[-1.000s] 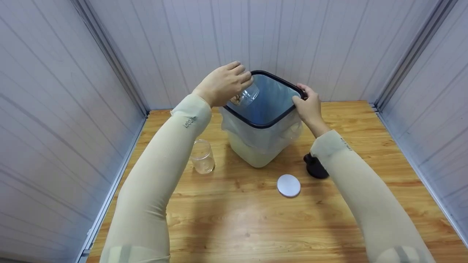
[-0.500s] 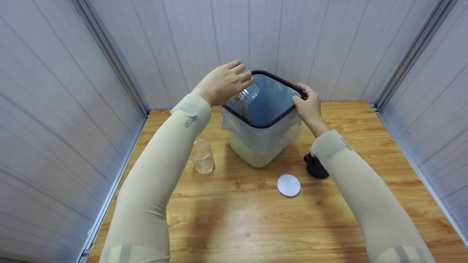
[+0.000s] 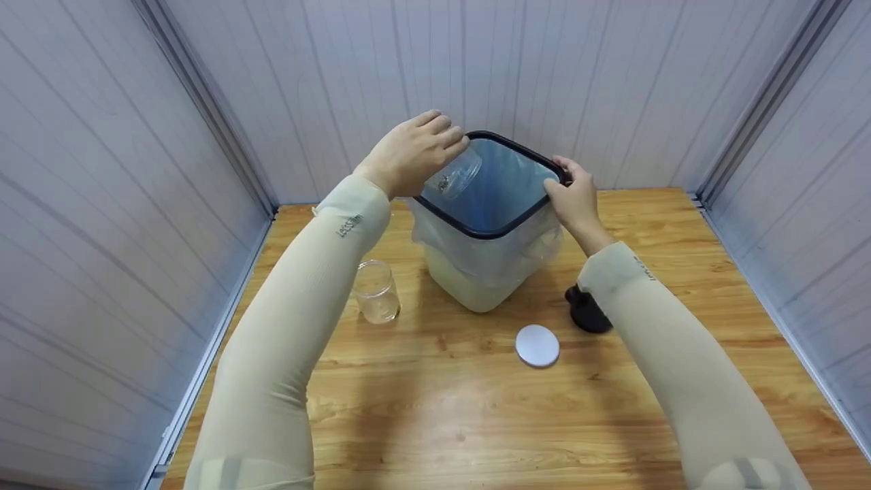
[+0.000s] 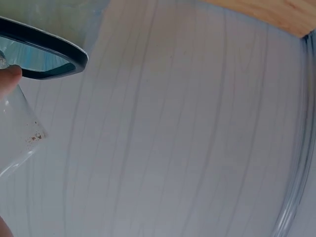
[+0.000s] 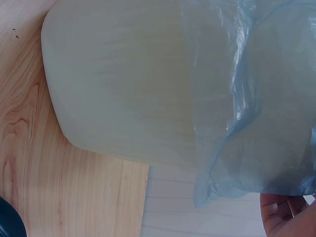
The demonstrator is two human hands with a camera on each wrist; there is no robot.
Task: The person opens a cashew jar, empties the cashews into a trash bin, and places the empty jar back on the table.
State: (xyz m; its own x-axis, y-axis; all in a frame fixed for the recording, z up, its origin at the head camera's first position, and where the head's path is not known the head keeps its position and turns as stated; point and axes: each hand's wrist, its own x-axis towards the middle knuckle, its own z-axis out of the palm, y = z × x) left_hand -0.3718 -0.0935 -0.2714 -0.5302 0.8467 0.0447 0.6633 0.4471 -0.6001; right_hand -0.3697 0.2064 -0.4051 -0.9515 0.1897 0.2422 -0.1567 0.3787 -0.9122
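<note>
My left hand (image 3: 416,155) grips a clear glass jar (image 3: 461,170), tilted mouth-down over the opening of a trash can (image 3: 463,289). A few brown crumbs cling inside the jar's base, seen in the left wrist view beside the fingers (image 4: 7,79). Around the can's black rim (image 3: 524,224) a pale blue bag (image 3: 500,173) is folded over the outside. At the right corner of that rim my right hand (image 3: 575,197) pinches it, thumb on top and fingers outside. In the right wrist view the fingers show below the bag's edge (image 5: 281,210).
A second clear glass jar (image 3: 378,296) stands upright left of the can on the wooden table (image 3: 463,408). A round white lid (image 3: 537,346) lies in front. Partly under the right sleeve sits a black object (image 3: 588,313). Panel walls (image 3: 340,68) enclose the back and sides.
Brown bits in the tilted jar have dropped out into the can, leaving only a few. My left hand has shifted slightly to the left; the right hand stays at the rim.
</note>
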